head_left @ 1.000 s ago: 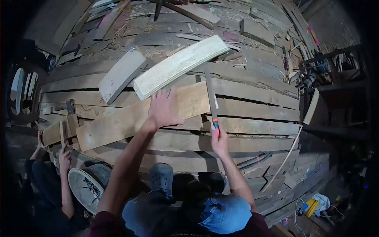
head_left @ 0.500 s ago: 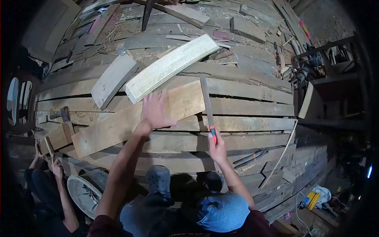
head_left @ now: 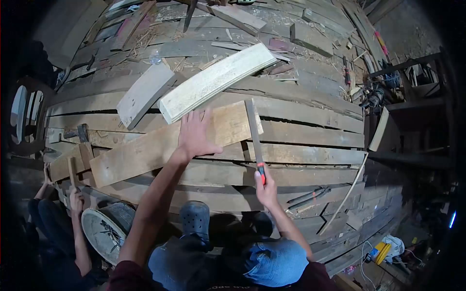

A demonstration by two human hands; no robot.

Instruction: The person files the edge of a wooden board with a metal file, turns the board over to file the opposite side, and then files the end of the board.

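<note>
My left hand [head_left: 195,133] lies flat with spread fingers on a long light-brown board [head_left: 141,153], which slants across the wooden slats. In my right hand [head_left: 266,188] is the red-and-black handle of a long flat metal file [head_left: 255,131]. The file's blade crosses the board's right end, with a bit of the board showing on its right side. Just beyond my left hand, a curved pale wooden piece [head_left: 216,80] touches or nearly touches the board. A shorter greyish block [head_left: 144,96] lies to its left.
A co-worker's hand [head_left: 76,200] holds a wooden stick [head_left: 72,172] at the lower left, beside a bucket [head_left: 97,242] of nails. A hammer [head_left: 81,133] lies beyond the board's left end. Pliers-like tools [head_left: 309,195] lie right of my right hand; wood offcuts [head_left: 310,40] lie farther back.
The file has shifted left and slightly toward me over the board's end. My left hand stays on the board. The co-worker's hand and stick have moved. The whole view has shifted slightly.
</note>
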